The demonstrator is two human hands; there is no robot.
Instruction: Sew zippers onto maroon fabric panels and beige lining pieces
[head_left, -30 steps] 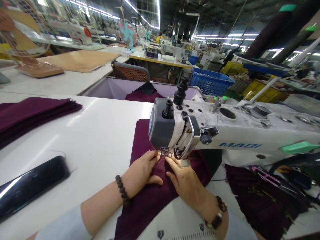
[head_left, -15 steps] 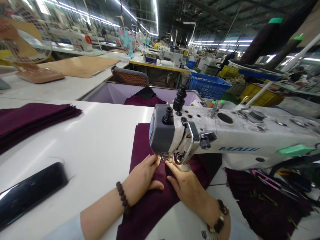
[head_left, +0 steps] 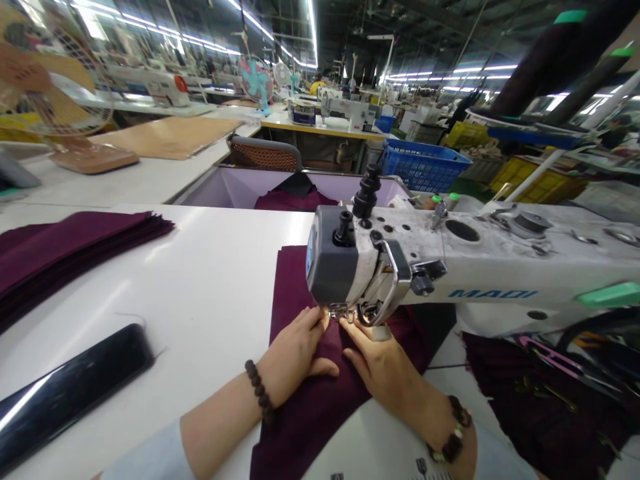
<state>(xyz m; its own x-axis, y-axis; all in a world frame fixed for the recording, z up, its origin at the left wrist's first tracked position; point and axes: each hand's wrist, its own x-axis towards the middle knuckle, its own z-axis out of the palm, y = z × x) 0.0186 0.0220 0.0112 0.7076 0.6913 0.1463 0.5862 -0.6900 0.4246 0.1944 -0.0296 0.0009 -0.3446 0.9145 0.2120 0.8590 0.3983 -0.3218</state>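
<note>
A maroon fabric piece (head_left: pixel 293 420) lies under the white and grey sewing machine (head_left: pixel 333 260), reaching from behind its head to the table's front edge. My left hand (head_left: pixel 295 345) rests flat on the cloth, fingertips just left of the presser foot (head_left: pixel 345 313) and thumb spread to the right. On the other side, my right hand (head_left: pixel 387 365) presses the cloth with its fingers stretched toward the foot. The machine's head hides the fabric right at the needle. A black section of cloth (head_left: pixel 443 330) shows beneath the machine's arm.
A stack of maroon pieces (head_left: pixel 75 250) lies at the left, with a black phone (head_left: pixel 75 393) nearer me. Pink-handled scissors (head_left: pixel 550 357) rest on dark maroon cloth (head_left: pixel 550 413) at the right. Behind the table are a lilac bin (head_left: pixel 215 187) and a blue basket (head_left: pixel 425 163).
The view has shifted slightly, so everything on the table appears a little farther right. Both hands keep nearly the same place on the cloth beside the presser foot.
</note>
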